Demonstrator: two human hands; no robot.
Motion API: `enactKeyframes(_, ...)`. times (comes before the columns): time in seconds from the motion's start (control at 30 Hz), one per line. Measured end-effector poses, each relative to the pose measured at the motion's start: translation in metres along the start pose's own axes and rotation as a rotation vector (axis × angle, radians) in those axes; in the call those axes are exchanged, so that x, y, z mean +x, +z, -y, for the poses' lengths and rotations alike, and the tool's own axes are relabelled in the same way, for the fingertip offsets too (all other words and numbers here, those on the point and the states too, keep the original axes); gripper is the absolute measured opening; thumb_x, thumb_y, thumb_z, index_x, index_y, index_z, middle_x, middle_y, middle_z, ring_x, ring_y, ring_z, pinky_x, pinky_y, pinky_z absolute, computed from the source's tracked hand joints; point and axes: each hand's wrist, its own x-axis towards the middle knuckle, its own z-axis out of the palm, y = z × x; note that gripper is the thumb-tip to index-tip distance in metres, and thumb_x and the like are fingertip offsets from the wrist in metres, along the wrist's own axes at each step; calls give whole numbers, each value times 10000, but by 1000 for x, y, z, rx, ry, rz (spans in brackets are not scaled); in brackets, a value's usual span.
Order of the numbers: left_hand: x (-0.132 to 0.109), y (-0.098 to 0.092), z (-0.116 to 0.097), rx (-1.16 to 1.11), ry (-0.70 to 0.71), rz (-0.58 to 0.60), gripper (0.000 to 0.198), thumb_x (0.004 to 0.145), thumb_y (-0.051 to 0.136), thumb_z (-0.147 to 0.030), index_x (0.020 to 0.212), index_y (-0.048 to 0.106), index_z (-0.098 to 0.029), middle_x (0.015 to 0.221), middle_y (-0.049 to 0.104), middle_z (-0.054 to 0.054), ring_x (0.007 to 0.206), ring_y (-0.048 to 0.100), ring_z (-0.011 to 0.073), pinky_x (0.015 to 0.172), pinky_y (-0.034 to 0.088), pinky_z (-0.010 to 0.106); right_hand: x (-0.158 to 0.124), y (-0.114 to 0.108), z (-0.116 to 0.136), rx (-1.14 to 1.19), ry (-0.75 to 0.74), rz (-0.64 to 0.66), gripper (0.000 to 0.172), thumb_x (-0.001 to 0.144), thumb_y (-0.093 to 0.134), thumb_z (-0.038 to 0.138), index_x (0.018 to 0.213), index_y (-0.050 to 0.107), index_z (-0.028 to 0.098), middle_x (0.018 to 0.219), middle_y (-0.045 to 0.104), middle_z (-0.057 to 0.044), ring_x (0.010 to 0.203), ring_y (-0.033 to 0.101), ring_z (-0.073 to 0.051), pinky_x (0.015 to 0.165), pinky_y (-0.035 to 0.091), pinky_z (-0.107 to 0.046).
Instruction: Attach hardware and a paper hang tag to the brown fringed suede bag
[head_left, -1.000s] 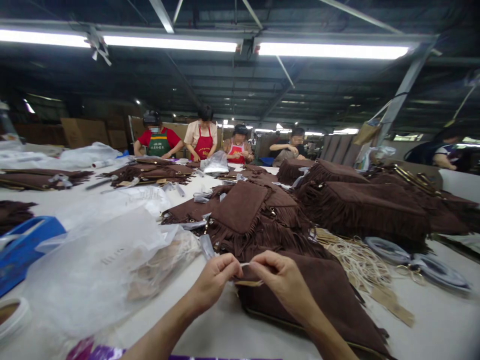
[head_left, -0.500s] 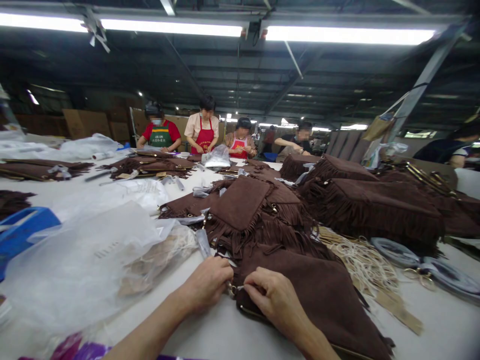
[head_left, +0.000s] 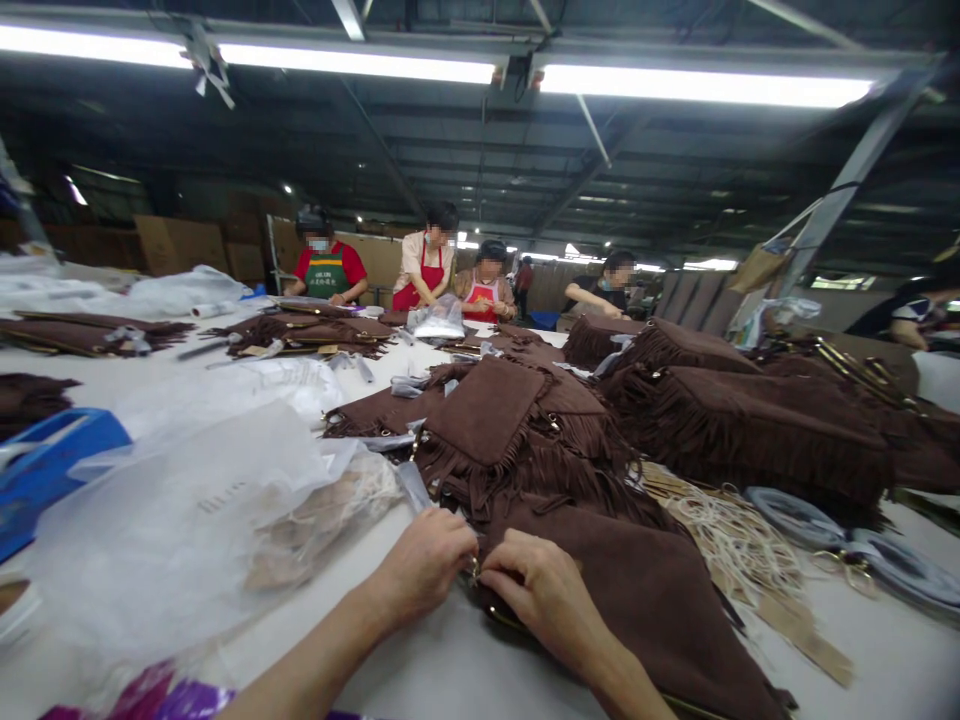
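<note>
In front of me a dark brown suede bag [head_left: 645, 580] with a zip along its near edge lies flat on the white table. At its left corner is a small gold metal clasp [head_left: 474, 570], between my fingertips. My left hand [head_left: 431, 555] is closed, thumb and fingers pinched at the clasp from the left. From the right, my right hand [head_left: 544, 585] pinches at the same spot, its palm side over the bag's corner. What its fingertips hold is too small to make out. Just beyond lies a fringed brown bag [head_left: 487, 405], with a grey-wrapped strip [head_left: 412, 485] beside my left hand.
Clear plastic bags [head_left: 180, 530] and a blue holder [head_left: 52, 470] lie left. On the right are tags with white strings [head_left: 742, 540], grey wrapped coils [head_left: 900, 560] and stacked fringed bags [head_left: 750, 420]. Several co-workers [head_left: 330, 270] work across the table.
My hands have drawn closer together, with the clasp now between both sets of fingertips. The view has shifted slightly. Across the table, one co-worker in a red apron leans further right.
</note>
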Motion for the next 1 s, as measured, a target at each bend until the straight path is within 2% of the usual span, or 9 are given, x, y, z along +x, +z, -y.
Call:
enactKeyframes(0.3,0,7,-2,-38,22,-217,117,863,593,-137,777,655,-187,883,647,35,878,549,200,781,362,334,6,12,3,127,74,-4,235,845,667,175,615,704,202,649,609,24,670,601,-146,601,345,-238)
enactKeyframes(0.47,-1,-10,-8,-100,-78,-312,102,800,557,-100,824,629,-169,895,632,57,860,558,199,730,381,292,8,16,-1,228,162,-56,246,848,634,243,617,701,192,638,658,15,649,619,-155,607,363,-236)
enactKeyframes(0.53,-5,-18,-11,-113,-159,-257,109,787,529,-112,765,620,-167,812,638,52,763,571,183,654,372,267,10,15,-2,225,215,-61,230,838,642,271,630,715,206,660,694,20,685,647,-163,621,366,-231)
enactKeyframes(0.63,-10,-23,-14,-55,-264,-16,138,768,569,-203,653,643,-187,665,656,46,649,590,200,577,326,271,10,13,-1,204,248,-70,210,825,655,289,642,728,216,667,711,30,700,663,-160,623,366,-222)
enactKeyframes(0.7,-11,-19,-16,-26,-309,91,123,750,597,-240,673,685,-204,670,690,59,669,625,233,567,312,274,10,13,-1,210,237,-77,221,830,644,288,640,730,215,658,709,31,692,663,-155,620,368,-217)
enactKeyframes(0.83,-6,-6,-17,-34,-341,115,144,759,579,-234,754,723,-231,762,734,66,749,659,251,580,320,266,10,13,0,225,239,-70,234,837,626,291,642,734,219,671,716,27,700,668,-158,625,376,-217)
enactKeyframes(1.0,-3,1,-15,-62,-329,56,232,791,483,-223,669,680,-207,685,679,50,662,584,195,563,287,255,8,14,1,244,215,-63,226,824,623,292,644,722,199,682,717,-3,711,662,-181,658,403,-236)
